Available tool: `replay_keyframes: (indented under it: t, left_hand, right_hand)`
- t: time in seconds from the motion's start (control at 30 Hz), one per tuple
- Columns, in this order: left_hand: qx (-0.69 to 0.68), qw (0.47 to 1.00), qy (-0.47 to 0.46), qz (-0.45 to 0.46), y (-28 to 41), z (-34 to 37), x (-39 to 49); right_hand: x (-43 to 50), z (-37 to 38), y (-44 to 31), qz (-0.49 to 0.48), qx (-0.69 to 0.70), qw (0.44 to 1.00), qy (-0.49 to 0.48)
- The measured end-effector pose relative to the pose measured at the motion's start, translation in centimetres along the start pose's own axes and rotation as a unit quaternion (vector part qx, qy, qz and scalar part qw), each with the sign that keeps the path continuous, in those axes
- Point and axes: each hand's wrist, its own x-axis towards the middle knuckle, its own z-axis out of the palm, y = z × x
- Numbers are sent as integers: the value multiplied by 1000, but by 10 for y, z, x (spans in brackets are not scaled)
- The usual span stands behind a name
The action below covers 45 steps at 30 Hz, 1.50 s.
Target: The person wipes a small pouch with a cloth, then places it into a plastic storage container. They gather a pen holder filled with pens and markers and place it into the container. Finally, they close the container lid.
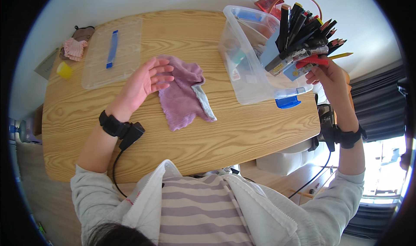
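My left hand (143, 80) is held palm-up with fingers apart, beside and partly over a purple cloth (182, 93) with a grey edge strip. The cloth lies crumpled on the wooden table. At the right, my right hand (326, 72) grips the lower side of a light-blue pen holder (272, 49) packed with black markers (297, 28), pencils and a red pen (312, 61). This holder is tilted over the right side of a clear plastic storage box (250, 86). Its underside is hidden, so I cannot tell whether it touches the box.
A clear lid (128, 51) with a blue handle lies at the table's far left. Near it are a yellow roll (64, 70) and a pink ruffled cloth (74, 48). A blue latch (288, 102) hangs off the box. Behind stands a red item (269, 1). Cables trail from both wrist straps.
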Motion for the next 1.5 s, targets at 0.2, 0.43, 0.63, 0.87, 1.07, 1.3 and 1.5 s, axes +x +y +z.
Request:
replay_keyframes:
  t: [0.2,0.43,0.63,0.87,1.07,1.3,1.5]
  left_hand:
    - [0,1000,-13,-5,1,2,-1]
    - [2,1000,-8,-10,1,5,-2]
    - [6,1000,-13,-16,-1,6,-2]
    - [2,999,-23,-22,-2,6,-1]
    - [8,999,-20,-26,-4,6,-1]
    - [7,999,-26,-28,-5,5,0]
    - [1,999,-36,-29,-5,5,-1]
  right_hand:
    - [2,3,15,-11,9,1000,-23]
    - [6,4,22,-15,-27,999,-38]
    - [11,8,30,17,-40,997,-69]
    - [13,13,31,26,-45,995,-85]
    - [15,13,27,54,-87,990,-99]
    - [19,16,24,58,-94,987,-118]
    - [20,14,22,77,-136,980,-122]
